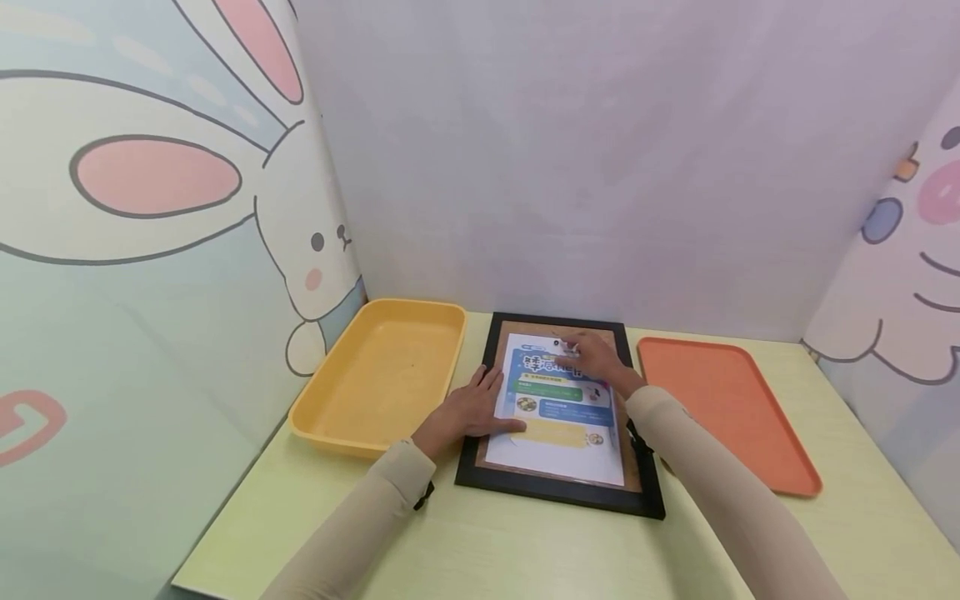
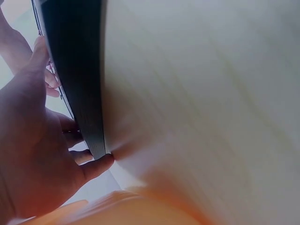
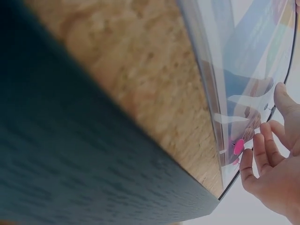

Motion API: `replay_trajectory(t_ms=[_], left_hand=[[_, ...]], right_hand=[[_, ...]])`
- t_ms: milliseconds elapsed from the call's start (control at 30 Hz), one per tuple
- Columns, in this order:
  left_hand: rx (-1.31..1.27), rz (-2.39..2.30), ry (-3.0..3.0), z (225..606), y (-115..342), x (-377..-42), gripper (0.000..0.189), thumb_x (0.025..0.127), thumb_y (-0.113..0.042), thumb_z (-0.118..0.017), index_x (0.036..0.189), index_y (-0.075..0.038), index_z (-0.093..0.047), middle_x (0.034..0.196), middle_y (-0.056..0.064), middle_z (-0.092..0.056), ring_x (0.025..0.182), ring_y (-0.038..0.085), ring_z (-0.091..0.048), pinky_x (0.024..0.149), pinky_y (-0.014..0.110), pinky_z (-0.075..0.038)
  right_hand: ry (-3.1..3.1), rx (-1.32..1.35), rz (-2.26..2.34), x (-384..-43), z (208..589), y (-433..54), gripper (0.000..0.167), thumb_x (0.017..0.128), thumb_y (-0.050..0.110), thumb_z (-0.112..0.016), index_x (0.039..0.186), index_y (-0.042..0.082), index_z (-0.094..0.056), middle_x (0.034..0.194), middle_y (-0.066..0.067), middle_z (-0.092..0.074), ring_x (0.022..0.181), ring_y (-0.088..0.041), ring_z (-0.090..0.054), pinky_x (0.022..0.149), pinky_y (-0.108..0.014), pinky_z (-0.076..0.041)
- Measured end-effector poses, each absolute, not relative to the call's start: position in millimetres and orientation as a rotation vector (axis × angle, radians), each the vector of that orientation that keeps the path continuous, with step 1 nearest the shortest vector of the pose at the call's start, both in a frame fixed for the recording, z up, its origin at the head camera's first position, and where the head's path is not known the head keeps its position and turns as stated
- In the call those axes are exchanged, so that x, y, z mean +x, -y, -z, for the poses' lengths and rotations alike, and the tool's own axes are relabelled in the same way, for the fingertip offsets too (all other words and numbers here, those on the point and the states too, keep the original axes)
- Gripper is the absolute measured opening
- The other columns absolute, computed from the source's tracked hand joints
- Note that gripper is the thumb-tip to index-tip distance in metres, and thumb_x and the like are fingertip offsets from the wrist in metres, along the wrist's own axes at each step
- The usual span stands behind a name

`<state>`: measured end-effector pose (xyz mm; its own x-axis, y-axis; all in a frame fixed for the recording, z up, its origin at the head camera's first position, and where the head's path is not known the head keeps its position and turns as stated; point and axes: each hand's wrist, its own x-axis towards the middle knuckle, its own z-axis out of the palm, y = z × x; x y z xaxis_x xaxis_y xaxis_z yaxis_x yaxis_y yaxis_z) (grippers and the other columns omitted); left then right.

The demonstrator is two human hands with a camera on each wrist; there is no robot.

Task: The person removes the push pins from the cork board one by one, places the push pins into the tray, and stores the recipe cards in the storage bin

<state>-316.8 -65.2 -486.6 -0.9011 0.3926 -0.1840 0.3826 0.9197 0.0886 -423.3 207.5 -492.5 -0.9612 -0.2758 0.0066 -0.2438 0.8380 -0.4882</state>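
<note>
A printed poster (image 1: 555, 457) in a clear, shiny sleeve (image 3: 220, 75) lies on a cork board (image 1: 630, 467) with a black frame (image 1: 555, 497). My left hand (image 1: 480, 407) spreads over the board's left side, its thumb on the poster; in the left wrist view its fingers reach along the black frame edge (image 2: 77, 70). At the poster's top, my right hand (image 1: 596, 354) touches the sleeve beside a small dark dot (image 1: 557, 342). The right wrist view shows its thumb (image 3: 283, 99) and fingertips apart. A small bright pink piece (image 3: 239, 146) shows near them.
A deep yellow tray (image 1: 375, 375) stands left of the board. An orange tray (image 1: 720, 408) lies flat on its right. All are on a pale yellow table (image 1: 480, 550), with a plain curtain (image 1: 562, 167) behind and cartoon-printed walls on both sides.
</note>
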Motion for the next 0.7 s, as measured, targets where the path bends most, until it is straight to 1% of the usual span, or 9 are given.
replay_trajectory(t_ms=[133, 467, 700], left_hand=[[0.587, -0.077, -2.886, 487, 65, -317, 0.115, 0.086, -0.086, -0.048, 0.167, -0.009, -0.019, 0.175, 0.006, -0.014, 0.160, 0.030, -0.013, 0.120, 0.051, -0.036], [0.575, -0.103, -2.876, 486, 66, -315, 0.116, 0.087, -0.086, -0.049, 0.167, -0.009, -0.018, 0.175, 0.006, -0.013, 0.160, 0.030, -0.012, 0.121, 0.050, -0.034], [0.566, -0.066, -2.881, 487, 64, -316, 0.115, 0.086, -0.086, -0.050, 0.167, -0.009, -0.019, 0.175, 0.006, -0.014, 0.160, 0.030, -0.013, 0.120, 0.049, -0.036]], right_hand=[[-2.952, -0.416, 0.776, -424, 492, -206, 0.064, 0.099, 0.037, -0.072, 0.150, 0.003, -0.053, 0.133, -0.019, -0.062, 0.115, -0.034, -0.058, 0.099, -0.053, -0.048], [-2.956, -0.438, 0.801, -431, 496, -206, 0.061, 0.099, 0.036, -0.072, 0.147, 0.003, -0.056, 0.131, -0.019, -0.063, 0.113, -0.034, -0.059, 0.096, -0.051, -0.050], [-2.964, -0.463, 0.815, -434, 498, -208, 0.060, 0.099, 0.035, -0.073, 0.147, 0.003, -0.057, 0.130, -0.019, -0.063, 0.115, -0.035, -0.059, 0.099, -0.053, -0.048]])
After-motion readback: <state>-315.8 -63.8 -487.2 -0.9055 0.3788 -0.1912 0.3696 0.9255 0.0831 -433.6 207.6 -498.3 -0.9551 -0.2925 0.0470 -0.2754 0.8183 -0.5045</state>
